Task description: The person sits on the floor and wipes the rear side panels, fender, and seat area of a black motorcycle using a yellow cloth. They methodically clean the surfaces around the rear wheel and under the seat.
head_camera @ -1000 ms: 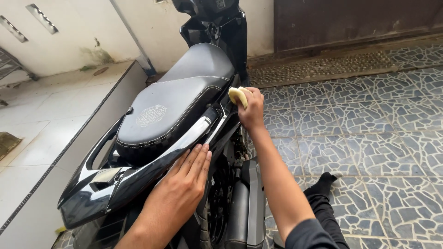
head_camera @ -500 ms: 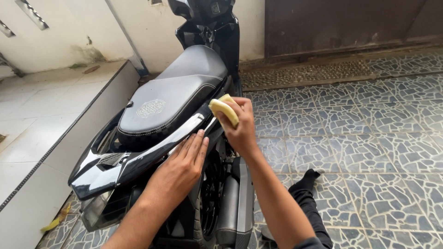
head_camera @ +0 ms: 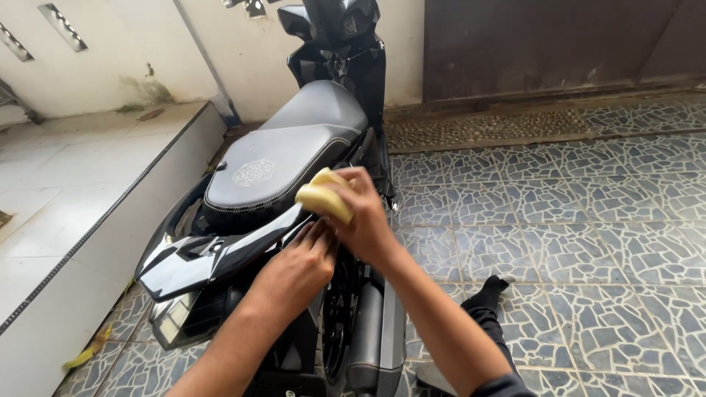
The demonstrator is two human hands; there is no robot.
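Note:
A black scooter (head_camera: 220, 257) with a dark grey seat (head_camera: 287, 151) stands in front of me, seen from its rear. My right hand (head_camera: 364, 220) grips a yellow sponge (head_camera: 323, 197) and holds it against the right side panel just below the seat. My left hand (head_camera: 298, 268) lies flat on the glossy black rear panel, right beside and partly under my right hand. The scooter's tail light (head_camera: 173, 323) is below my left forearm.
A raised white tiled ledge (head_camera: 66, 220) runs along the scooter's left. Mosaic stone floor (head_camera: 573, 242) spreads to the right, with a dark metal gate (head_camera: 544, 44) at the back. My dark trouser leg and sock (head_camera: 489, 301) rest on the floor near the exhaust (head_camera: 368, 338).
My right hand has drawn the sponge back along the side panel toward the rear, until it meets my left hand. The view has shifted slightly right and back.

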